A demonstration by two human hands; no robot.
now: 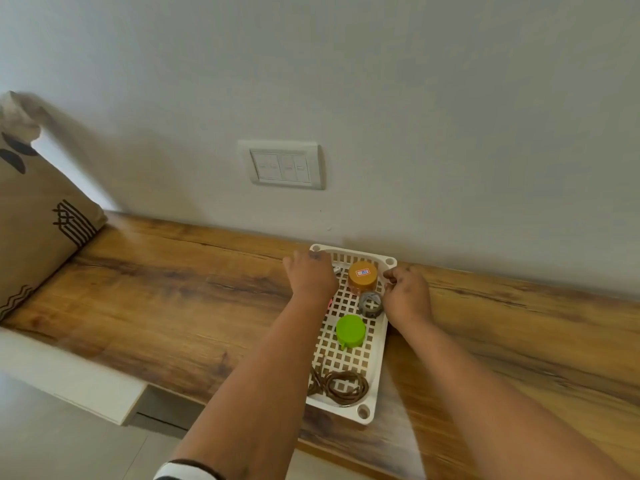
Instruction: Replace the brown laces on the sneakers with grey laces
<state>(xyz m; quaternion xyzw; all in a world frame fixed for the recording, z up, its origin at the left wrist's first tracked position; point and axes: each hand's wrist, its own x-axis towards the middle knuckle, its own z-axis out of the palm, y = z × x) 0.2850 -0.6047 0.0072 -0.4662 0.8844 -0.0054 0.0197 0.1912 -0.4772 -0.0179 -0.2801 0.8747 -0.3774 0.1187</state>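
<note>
A white perforated tray (375, 375) lies on a wooden counter against the wall. Coiled brown laces (341, 386) sit at its near end. A grey lace bundle (370, 304) lies further in, beside my right hand. My left hand (311, 277) curls over the tray's far left rim and grips it. My right hand (405, 296) grips the far right rim, fingers curled. No sneakers are in view.
In the tray stand an orange-lidded jar (362, 276) and a green lid or cup (350, 330). The wooden counter (173, 289) runs left and right. A patterned brown cushion (38, 216) leans at the far left. A wall switch plate (282, 165) is above.
</note>
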